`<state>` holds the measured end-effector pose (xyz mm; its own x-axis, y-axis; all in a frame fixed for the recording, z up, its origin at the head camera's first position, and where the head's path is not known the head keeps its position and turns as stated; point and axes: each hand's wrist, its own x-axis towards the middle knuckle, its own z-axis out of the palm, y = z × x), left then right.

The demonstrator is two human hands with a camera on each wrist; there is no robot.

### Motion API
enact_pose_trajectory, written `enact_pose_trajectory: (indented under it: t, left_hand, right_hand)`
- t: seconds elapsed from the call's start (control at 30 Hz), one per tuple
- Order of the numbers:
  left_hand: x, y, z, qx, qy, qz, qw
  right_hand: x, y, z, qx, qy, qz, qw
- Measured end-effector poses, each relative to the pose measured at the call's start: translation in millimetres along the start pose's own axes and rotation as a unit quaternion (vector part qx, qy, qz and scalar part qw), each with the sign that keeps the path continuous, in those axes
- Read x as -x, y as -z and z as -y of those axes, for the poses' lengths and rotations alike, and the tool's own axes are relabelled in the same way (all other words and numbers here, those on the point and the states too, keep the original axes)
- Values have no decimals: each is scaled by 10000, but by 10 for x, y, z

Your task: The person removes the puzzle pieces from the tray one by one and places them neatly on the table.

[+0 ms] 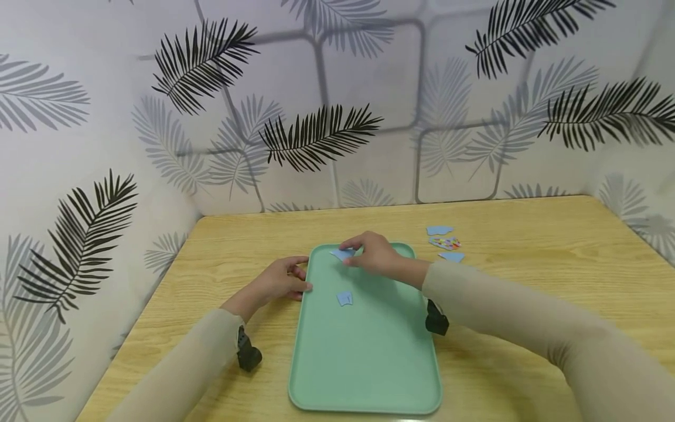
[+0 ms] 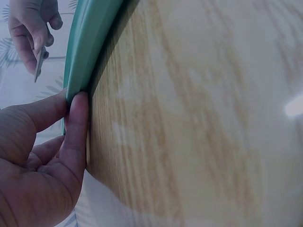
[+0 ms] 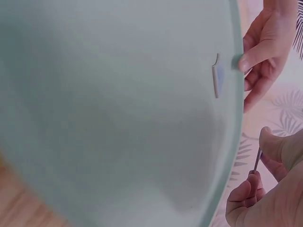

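Observation:
A pale green tray (image 1: 364, 363) lies lengthwise on the wooden table. The left hand (image 1: 276, 280) grips its left rim, thumb on the edge and fingers against the outer side, as the left wrist view shows up close. Over the tray's far left part, the right hand (image 1: 371, 255) pinches a thin, flat light blue puzzle piece (image 1: 340, 254) between thumb and fingers. In the right wrist view this held piece (image 3: 257, 160) appears edge-on. A second light blue piece (image 1: 345, 298), with one curved edge, lies flat on the tray, nearer than the right hand.
Right of the tray's far end, three flat pieces lie on the table (image 1: 527, 281): a light blue one (image 1: 440, 230), a multicoloured one (image 1: 445, 242) and another light blue one (image 1: 452, 257). A wall with leaf patterns (image 1: 369, 158) borders the table's back and left.

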<state>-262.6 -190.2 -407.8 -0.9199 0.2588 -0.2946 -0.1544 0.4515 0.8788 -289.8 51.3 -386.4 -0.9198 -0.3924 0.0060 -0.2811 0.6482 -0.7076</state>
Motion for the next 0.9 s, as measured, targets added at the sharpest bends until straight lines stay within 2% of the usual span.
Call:
enact_pose_trajectory:
  t: [0.27, 0.63, 0.9]
  left_hand:
    - [-2, -14, 6, 36, -28, 9, 10000]
    - [-19, -4, 42, 26, -58, 25, 10000]
    - [-26, 9, 44, 68, -56, 66, 9999]
  right_hand:
    - [215, 152, -86, -156, 77, -71, 9998]
    - [597, 365, -331, -260, 107, -76, 9996]
    - [881, 544, -487, -154, 197, -307, 9992]
